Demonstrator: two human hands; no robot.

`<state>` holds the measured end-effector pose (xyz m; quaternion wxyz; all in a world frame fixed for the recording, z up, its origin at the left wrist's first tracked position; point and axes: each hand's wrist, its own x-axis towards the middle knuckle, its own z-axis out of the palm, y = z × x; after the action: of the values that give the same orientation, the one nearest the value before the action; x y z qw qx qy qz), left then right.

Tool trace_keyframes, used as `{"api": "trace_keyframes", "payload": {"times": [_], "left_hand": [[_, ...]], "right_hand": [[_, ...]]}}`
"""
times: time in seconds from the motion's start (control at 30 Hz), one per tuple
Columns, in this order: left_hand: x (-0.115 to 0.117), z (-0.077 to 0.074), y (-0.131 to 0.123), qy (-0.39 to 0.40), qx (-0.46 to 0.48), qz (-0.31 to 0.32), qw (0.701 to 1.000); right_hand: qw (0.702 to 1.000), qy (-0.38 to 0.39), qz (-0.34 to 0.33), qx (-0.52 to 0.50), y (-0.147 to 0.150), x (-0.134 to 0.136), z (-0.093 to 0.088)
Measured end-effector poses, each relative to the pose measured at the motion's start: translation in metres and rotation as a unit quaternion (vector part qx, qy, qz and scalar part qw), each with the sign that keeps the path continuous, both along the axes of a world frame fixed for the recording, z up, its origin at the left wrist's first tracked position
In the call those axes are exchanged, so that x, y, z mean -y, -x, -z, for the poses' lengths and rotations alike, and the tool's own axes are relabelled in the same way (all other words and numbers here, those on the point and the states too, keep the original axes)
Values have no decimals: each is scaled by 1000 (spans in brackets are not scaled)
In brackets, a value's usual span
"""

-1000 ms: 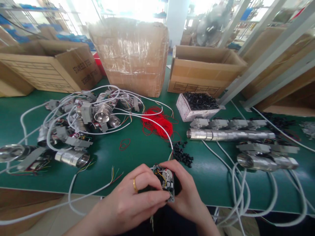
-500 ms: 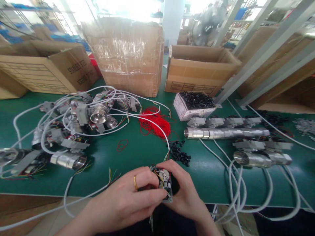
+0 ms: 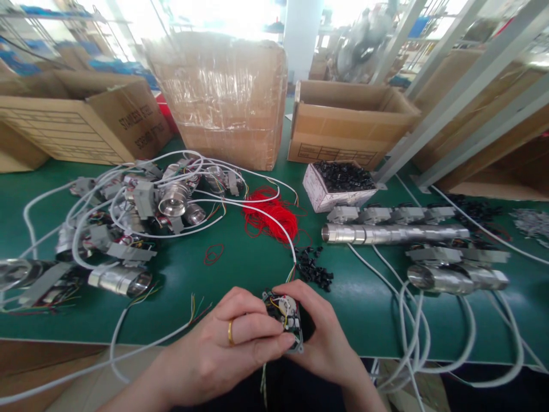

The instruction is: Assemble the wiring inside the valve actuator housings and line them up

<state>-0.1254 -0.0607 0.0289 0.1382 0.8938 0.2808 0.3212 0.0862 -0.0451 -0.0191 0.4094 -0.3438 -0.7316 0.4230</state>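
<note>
A small grey housing [image 3: 291, 319] with a circuit board, a round pale part and yellow, red and white wires is held between both hands at the table's front edge. My right hand [image 3: 323, 332] wraps round its right side. From the left, my left hand [image 3: 240, 337], with a gold ring, has its fingers bent over the open face, thumb and fingertips pressed at the lower part. What those fingertips pinch is too small to make out. A white cable [image 3: 274, 220] ends in thin wires at the top of the housing. Small black parts [image 3: 316, 269] lie just beyond.
Metal valve units with white cables [image 3: 174, 197] are heaped at left. Red wire [image 3: 272, 217] lies mid-table. Behind stand a wrapped carton [image 3: 227, 109] and a box of black parts [image 3: 338, 189]. Rows of metal units [image 3: 394, 233] and slanted metal posts [image 3: 458, 91] are at right.
My left hand's fingers have shifted slightly to the right and down over the housing. The right hand keeps its hold.
</note>
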Motion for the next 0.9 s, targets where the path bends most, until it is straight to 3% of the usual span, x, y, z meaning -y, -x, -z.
{"api": "trace_keyframes", "payload": {"times": [0.1,0.2,0.33,0.4,0.5,0.63,0.9], "left_hand": [[3,4,-1,26,12,0,1000],[4,4,-3,59,90,-21,994],[9,8,-9,120,141,-181,966],[13,11,-15,149,144,-225,952],[20,15,-21,146,153,-211,954],[26,15,-24,81,155,-187,967],[22,21,-20,12,130,-106,986]], "right_hand": [[1000,-5,-2,-6,0,1,-1],[1000,0,1,-8,1,4,-2],[1000,-3,24,-18,4,13,2],[998,-17,46,-26,5,18,6],[997,-37,64,-28,7,23,8],[995,-52,80,-33,9,24,7],[988,1,140,63,2,30,29]]}}
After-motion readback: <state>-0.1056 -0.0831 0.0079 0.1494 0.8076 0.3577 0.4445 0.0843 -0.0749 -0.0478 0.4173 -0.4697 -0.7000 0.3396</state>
